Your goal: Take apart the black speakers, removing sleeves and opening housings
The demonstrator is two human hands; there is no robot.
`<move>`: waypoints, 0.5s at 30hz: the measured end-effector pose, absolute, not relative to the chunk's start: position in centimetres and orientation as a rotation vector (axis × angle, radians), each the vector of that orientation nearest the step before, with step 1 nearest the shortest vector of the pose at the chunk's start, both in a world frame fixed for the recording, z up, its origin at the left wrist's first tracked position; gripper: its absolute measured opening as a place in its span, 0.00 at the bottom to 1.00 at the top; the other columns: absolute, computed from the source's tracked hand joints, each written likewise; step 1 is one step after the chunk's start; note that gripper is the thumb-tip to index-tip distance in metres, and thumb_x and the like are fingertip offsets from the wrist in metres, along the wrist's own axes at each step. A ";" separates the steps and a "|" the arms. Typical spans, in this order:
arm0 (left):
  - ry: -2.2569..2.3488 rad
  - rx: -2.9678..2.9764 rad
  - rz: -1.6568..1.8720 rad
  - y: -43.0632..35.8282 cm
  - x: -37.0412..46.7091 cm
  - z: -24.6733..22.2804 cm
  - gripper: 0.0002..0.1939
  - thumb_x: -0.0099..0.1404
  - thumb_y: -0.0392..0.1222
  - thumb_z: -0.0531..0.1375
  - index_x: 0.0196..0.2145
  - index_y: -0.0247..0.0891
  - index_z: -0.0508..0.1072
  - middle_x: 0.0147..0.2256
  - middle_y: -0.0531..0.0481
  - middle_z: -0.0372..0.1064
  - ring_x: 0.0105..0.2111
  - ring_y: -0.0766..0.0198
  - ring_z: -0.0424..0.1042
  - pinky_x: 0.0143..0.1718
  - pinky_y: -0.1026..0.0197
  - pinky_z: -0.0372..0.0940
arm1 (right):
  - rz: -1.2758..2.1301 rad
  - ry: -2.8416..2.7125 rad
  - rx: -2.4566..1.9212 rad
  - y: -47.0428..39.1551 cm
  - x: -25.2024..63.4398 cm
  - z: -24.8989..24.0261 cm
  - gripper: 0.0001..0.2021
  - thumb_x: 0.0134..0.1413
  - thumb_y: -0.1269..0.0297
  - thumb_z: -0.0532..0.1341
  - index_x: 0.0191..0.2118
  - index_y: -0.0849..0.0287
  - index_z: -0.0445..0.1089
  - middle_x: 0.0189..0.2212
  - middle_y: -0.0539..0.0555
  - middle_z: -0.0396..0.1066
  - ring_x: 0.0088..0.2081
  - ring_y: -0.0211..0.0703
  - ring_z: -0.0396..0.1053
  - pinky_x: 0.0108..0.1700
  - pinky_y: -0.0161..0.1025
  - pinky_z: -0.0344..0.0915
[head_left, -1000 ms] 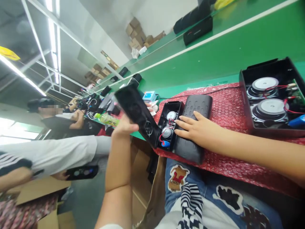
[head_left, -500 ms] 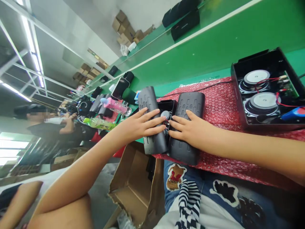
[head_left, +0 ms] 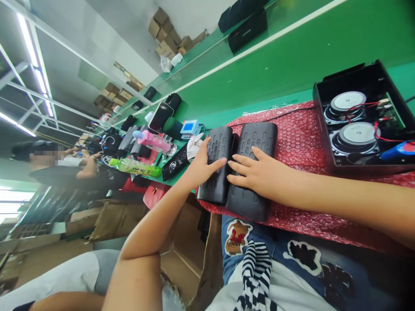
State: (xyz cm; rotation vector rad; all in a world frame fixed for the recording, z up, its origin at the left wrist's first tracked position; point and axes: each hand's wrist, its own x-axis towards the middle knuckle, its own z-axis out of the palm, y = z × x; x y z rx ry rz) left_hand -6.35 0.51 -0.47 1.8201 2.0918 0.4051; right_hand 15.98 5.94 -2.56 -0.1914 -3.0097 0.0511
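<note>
One left hand (head_left: 201, 167), open with thumb and forefinger spread over the left case (head_left: 214, 185), and one right hand (head_left: 259, 173), splayed flat on the adjacent right case (head_left: 248, 199), show me no closed grip, so uneven pressure could slide either case along the red bubble wrap (head_left: 298, 140).

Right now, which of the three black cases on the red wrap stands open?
The large right case: its speakers and red wires show. The left case, under the left hand, and middle case, under the right hand, show patterned tops.
</note>
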 end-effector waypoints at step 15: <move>2.162 1.596 0.469 1.1 -7.4 -0.5 0.58 0.48 0.53 0.70 0.68 0.37 0.43 0.67 0.32 0.47 0.66 0.40 0.52 0.66 0.40 0.47 | 0.039 -2.855 -0.126 6.6 16.0 -4.5 0.20 0.58 0.69 0.60 0.57 0.53 0.67 0.62 0.60 0.63 0.62 0.57 0.61 0.54 0.61 0.59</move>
